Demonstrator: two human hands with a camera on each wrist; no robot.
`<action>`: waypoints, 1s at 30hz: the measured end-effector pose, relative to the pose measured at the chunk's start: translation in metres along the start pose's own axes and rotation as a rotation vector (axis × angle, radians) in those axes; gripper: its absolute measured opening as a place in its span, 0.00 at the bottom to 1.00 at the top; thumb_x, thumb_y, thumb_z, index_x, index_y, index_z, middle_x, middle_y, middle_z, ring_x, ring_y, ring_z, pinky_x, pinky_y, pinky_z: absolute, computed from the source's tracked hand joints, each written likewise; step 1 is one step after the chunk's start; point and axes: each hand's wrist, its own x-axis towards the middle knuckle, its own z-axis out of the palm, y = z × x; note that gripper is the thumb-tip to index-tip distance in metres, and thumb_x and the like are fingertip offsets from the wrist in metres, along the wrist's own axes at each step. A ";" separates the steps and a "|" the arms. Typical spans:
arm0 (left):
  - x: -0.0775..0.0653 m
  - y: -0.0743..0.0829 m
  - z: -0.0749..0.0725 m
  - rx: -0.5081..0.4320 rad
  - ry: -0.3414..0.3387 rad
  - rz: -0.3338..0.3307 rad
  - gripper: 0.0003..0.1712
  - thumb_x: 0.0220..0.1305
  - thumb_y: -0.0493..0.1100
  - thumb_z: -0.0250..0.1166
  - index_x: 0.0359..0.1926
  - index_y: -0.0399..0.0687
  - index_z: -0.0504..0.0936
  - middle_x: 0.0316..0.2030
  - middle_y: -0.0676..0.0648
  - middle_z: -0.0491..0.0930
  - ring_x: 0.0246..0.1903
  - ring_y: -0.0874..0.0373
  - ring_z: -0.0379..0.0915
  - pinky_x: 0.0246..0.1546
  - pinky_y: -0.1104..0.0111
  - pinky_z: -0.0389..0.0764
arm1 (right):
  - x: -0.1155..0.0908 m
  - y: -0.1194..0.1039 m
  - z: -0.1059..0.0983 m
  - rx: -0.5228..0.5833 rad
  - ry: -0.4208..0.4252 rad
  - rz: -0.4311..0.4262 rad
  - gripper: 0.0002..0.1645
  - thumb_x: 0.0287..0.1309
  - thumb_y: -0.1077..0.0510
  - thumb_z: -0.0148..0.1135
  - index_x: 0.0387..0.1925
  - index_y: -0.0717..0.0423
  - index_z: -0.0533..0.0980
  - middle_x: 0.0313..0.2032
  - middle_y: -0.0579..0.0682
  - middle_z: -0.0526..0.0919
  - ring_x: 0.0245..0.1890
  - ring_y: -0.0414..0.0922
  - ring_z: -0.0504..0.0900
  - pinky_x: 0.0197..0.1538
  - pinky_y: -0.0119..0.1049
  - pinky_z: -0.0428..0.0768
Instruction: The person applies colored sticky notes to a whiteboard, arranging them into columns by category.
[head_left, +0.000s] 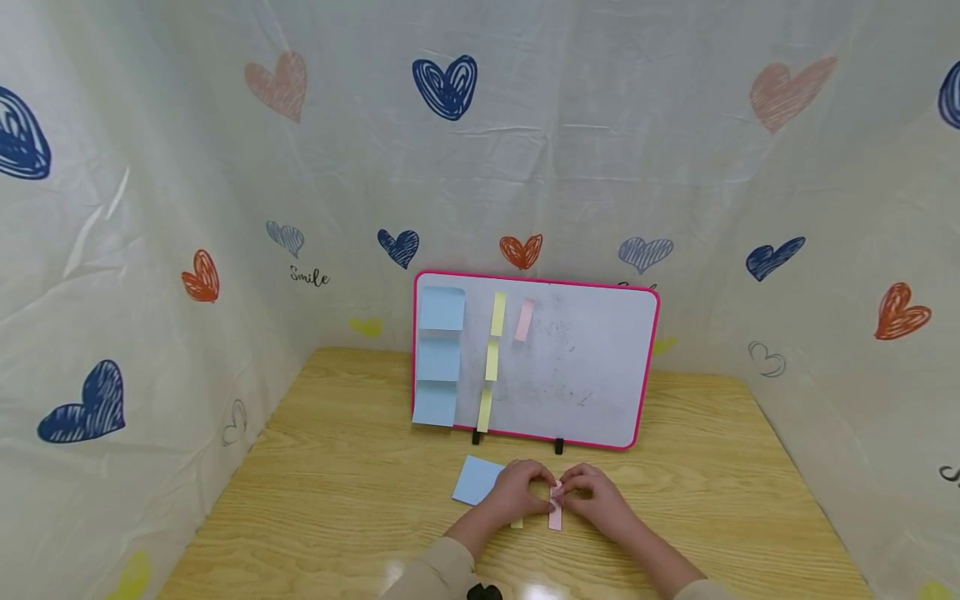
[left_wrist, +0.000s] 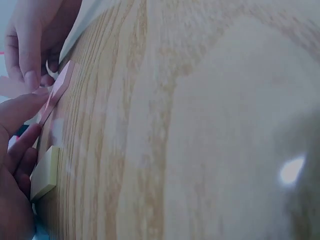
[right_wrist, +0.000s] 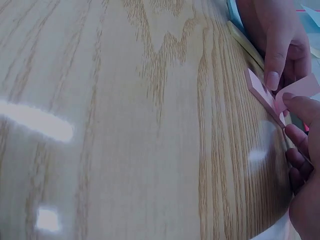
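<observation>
A slim pad of pink sticky notes lies on the table between the two hands. My left hand holds the pink pad at its far part, thumb and fingers at its edges. From the other side, my right hand pinches the pink top sheet, which bends up off the pad in the right wrist view. Under the left wrist a slim yellow sticky-note pad is partly hidden. A square blue sticky-note pad lies beyond the left hand, partly covered by it.
A pink-framed whiteboard leans at the back on black feet. Three blue notes and three yellow strips run down its left side, with one pink strip beside them. A heart-patterned curtain surrounds the wooden table.
</observation>
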 end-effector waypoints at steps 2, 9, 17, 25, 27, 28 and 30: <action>0.000 0.000 0.001 0.027 0.004 0.001 0.16 0.48 0.48 0.79 0.39 0.58 0.85 0.42 0.62 0.79 0.46 0.63 0.70 0.51 0.65 0.70 | 0.000 0.000 0.002 -0.011 0.017 0.003 0.02 0.52 0.58 0.73 0.26 0.50 0.85 0.40 0.44 0.80 0.47 0.47 0.74 0.52 0.42 0.73; 0.000 0.000 0.001 0.088 0.012 0.004 0.20 0.45 0.49 0.80 0.41 0.57 0.84 0.43 0.60 0.79 0.46 0.62 0.70 0.50 0.65 0.71 | 0.000 0.001 0.005 0.023 0.058 0.028 0.03 0.55 0.57 0.71 0.27 0.52 0.85 0.39 0.43 0.81 0.45 0.42 0.77 0.50 0.38 0.75; -0.001 0.001 0.001 0.077 0.007 -0.005 0.20 0.45 0.48 0.81 0.41 0.58 0.84 0.43 0.60 0.79 0.47 0.61 0.70 0.51 0.64 0.70 | -0.002 -0.003 0.005 0.128 0.090 0.116 0.04 0.58 0.57 0.69 0.31 0.54 0.83 0.39 0.46 0.83 0.43 0.38 0.77 0.48 0.33 0.76; -0.001 0.002 0.001 0.077 -0.001 -0.018 0.20 0.46 0.48 0.80 0.42 0.59 0.83 0.45 0.60 0.78 0.48 0.61 0.70 0.52 0.61 0.70 | -0.002 -0.006 0.007 0.209 0.104 0.222 0.02 0.61 0.62 0.65 0.35 0.55 0.82 0.36 0.47 0.82 0.40 0.38 0.77 0.46 0.31 0.75; -0.001 0.002 0.002 0.075 -0.004 -0.019 0.20 0.47 0.48 0.80 0.42 0.59 0.83 0.45 0.60 0.78 0.49 0.61 0.70 0.53 0.61 0.70 | -0.002 -0.005 0.007 0.214 0.106 0.232 0.02 0.62 0.63 0.64 0.35 0.55 0.82 0.37 0.46 0.82 0.40 0.38 0.77 0.46 0.31 0.76; -0.001 0.001 0.002 0.075 -0.005 -0.019 0.20 0.47 0.48 0.80 0.42 0.59 0.83 0.45 0.60 0.78 0.49 0.61 0.70 0.53 0.61 0.70 | -0.002 -0.005 0.007 0.212 0.109 0.234 0.02 0.62 0.63 0.64 0.35 0.55 0.82 0.37 0.46 0.82 0.40 0.38 0.77 0.46 0.31 0.76; -0.001 0.001 0.002 0.075 -0.004 -0.015 0.20 0.47 0.48 0.80 0.42 0.59 0.83 0.45 0.60 0.78 0.48 0.61 0.70 0.53 0.61 0.70 | -0.001 -0.005 0.008 0.214 0.115 0.236 0.02 0.62 0.63 0.63 0.35 0.55 0.82 0.37 0.46 0.82 0.40 0.38 0.77 0.46 0.31 0.76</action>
